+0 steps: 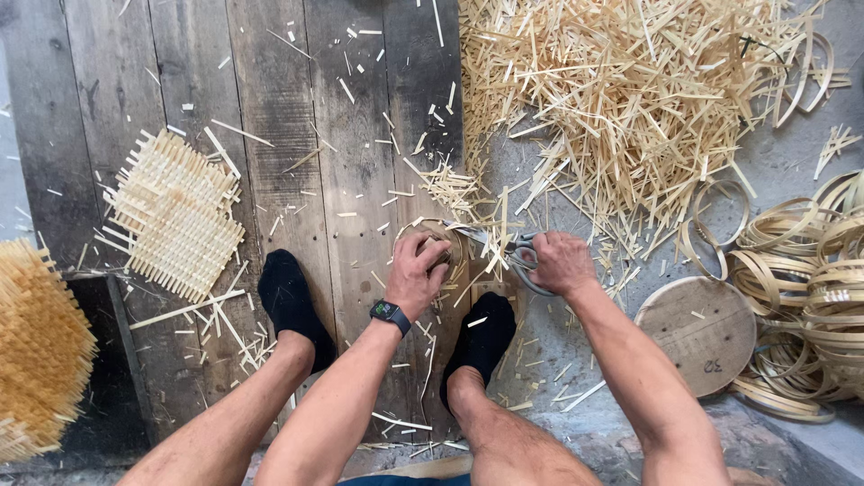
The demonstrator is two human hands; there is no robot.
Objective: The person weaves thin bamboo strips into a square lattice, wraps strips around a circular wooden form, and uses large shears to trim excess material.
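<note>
My left hand (416,273), with a dark watch on the wrist, presses down on a small round woven bamboo piece (450,245) with a hoop rim, lying on the wooden boards between my feet. My right hand (562,262) grips a pair of grey-handled scissors (515,252); their blades point left at the right edge of the woven piece, where loose strip ends stick out. Both my feet wear black socks, one (290,300) left of the piece and one (481,335) just below it.
A big heap of cut bamboo strips (630,90) lies at the upper right. Bamboo hoops (810,279) are stacked at the right beside a round wooden disc (702,335). Square woven mats (175,216) lie at the left, with a thicker stack (36,351) at the far left edge.
</note>
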